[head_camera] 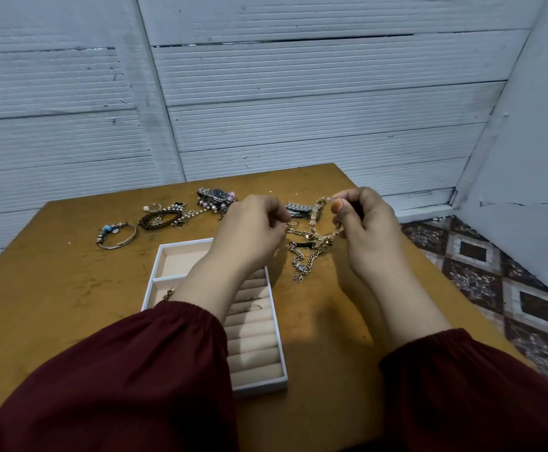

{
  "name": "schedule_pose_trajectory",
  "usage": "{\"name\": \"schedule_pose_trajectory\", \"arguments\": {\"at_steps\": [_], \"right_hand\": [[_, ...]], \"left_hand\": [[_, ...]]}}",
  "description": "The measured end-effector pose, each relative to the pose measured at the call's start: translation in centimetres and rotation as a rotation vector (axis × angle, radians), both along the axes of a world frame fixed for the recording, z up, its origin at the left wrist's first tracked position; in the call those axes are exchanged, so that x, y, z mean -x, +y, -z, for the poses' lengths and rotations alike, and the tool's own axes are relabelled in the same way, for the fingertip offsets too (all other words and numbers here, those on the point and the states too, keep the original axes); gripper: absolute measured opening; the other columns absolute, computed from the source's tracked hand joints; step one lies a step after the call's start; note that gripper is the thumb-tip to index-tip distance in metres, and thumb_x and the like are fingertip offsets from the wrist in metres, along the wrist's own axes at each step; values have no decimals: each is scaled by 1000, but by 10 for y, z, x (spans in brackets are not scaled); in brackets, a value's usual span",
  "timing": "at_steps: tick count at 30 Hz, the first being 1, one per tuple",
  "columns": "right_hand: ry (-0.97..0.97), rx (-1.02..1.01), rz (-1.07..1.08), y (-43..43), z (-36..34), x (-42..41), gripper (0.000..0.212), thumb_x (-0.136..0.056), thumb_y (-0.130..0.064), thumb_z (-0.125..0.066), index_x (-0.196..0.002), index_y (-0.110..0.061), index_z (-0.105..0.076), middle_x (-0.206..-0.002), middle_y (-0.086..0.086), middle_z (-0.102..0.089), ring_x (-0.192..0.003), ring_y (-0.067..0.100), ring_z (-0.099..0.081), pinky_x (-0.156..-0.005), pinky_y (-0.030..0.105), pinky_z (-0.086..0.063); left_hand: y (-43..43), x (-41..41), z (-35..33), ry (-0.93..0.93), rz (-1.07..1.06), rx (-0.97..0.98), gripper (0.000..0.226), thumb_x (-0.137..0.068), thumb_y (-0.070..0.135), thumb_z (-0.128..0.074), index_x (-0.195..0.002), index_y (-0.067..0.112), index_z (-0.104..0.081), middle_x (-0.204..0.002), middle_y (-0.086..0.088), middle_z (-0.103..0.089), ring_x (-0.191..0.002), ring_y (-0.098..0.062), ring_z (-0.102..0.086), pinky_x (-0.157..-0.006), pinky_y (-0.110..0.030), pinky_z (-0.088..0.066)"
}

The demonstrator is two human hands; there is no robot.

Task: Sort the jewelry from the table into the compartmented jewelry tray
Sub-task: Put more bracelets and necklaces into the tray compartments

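1. Two hands are raised above the wooden table (pixel 70 305).
2. The right hand (pixel 368 223) pinches one pale pink beaded bracelet (pixel 317 211), held in the air to the right of the tray.
3. The left hand (pixel 253 230) pinches a small metal ring (pixel 292 222).
4. One white jewelry tray (pixel 167 252) lies under the left forearm.
5. Beyond the hands lie two watches, one dark-faced watch (pixel 217 194), one silver watch band (pixel 298 208), and one blue-beaded bangle (pixel 116 234).

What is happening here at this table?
A person is sorting jewelry. The right hand pinches the beaded end of a pale beaded bracelet, and the left hand seems to pinch its metal end, above the table. The tray lies under the left forearm, with a few small pieces in it. A watch, a bangle and loose chains lie on the table.
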State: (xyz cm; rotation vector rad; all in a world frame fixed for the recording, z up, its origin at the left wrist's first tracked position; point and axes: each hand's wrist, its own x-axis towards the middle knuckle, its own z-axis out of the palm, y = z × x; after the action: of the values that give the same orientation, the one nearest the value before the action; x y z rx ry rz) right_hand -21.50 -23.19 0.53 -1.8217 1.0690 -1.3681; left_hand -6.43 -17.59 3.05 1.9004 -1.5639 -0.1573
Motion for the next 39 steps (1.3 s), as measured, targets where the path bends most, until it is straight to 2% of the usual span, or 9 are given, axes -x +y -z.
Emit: {"name": "schedule_pose_trajectory", "arguments": {"at_steps": [6, 11, 17, 23, 26, 29, 32, 35, 39], "right_hand": [[-94, -39, 13, -1, 0, 8, 17, -97, -17, -51, -86, -30, -57, -80, -2, -62, -71, 24, -61, -70, 45, -54], [-191, -131, -12, -3, 1, 20, 18, -98, -15, -49, -86, -26, -56, -76, -7, -59, -68, 15, -57, -62, 36, -50], [-287, -243, -33, -8, 9, 33, 14, -98, -13, -48, -90, -19, -58, -77, -4, -59, -58, 5, -55, -53, 18, -48], [-345, -333, -87, -12, 13, 43, 15, -99, -11, -47, -90, -14, -59, -76, -1, -59, -55, 4, -52, -50, 16, -44], [-447, -406, -157, -11, 13, 43, 14, -98, -11, -47, -90, -12, -59, -75, 1, -59, -58, 8, -51, -50, 16, -43], [-582, -485, -241, -9, 12, 43, 13, -97, -11, -50, -90, -11, -61, -71, 0, -61, -57, 9, -51, -49, 16, -42], [-631, -533, -315, -8, 11, 43, 12, -95, -11, -51, -89, -11, -61, -70, -1, -61, -57, 9, -51, -50, 16, -43], [-647, -568, -339, -7, 11, 43, 11, -95, -12, -51, -90, -10, -61, -68, -2, -62, -55, 8, -52, -50, 15, -46], [-688, -585, -343, -8, 10, 45, 13, -96, -12, -49, -88, -11, -60, -67, -1, -62, -53, 7, -53, -49, 15, -45]], "left_hand": [[-3, 3, 3, -21, 11, -65, 16, -84, 12, -63, -93, 22, -72, -84, 5, -67, -88, -15, -62, -74, -22, -44], [-6, 5, 6, -38, 38, -133, 14, -83, 17, -68, -95, 24, -73, -96, 2, -70, -100, -20, -61, -89, -30, -48], [-12, 8, 12, -103, 52, -207, 8, -83, 23, -68, -87, 28, -72, -96, 5, -69, -107, -23, -53, -99, -36, -40], [-15, 14, 15, -147, 75, -272, 13, -86, 31, -66, -97, 29, -71, -106, 5, -67, -114, -26, -38, -92, -34, -32], [-18, 20, 16, -78, 100, -264, 24, -88, 29, -64, -112, 33, -65, -111, 8, -64, -116, -23, -36, -91, -32, -32], [-22, 25, 16, 76, 202, -250, 42, -89, 14, -61, -127, 30, -54, -107, 12, -64, -117, -22, -44, -99, -33, -36], [-21, 31, 11, 268, 317, -301, 65, -86, 2, -62, -142, 22, -36, -116, 1, -64, -115, -19, -55, -99, -32, -44], [-20, 36, 9, 362, 375, -381, 80, -84, 0, -65, -147, 21, -21, -117, -5, -66, -100, -15, -61, -90, -26, -47], [-23, 39, 15, 431, 334, -336, 77, -82, 3, -70, -144, 17, -27, -102, -11, -71, -98, -23, -66, -94, -39, -50]]}}
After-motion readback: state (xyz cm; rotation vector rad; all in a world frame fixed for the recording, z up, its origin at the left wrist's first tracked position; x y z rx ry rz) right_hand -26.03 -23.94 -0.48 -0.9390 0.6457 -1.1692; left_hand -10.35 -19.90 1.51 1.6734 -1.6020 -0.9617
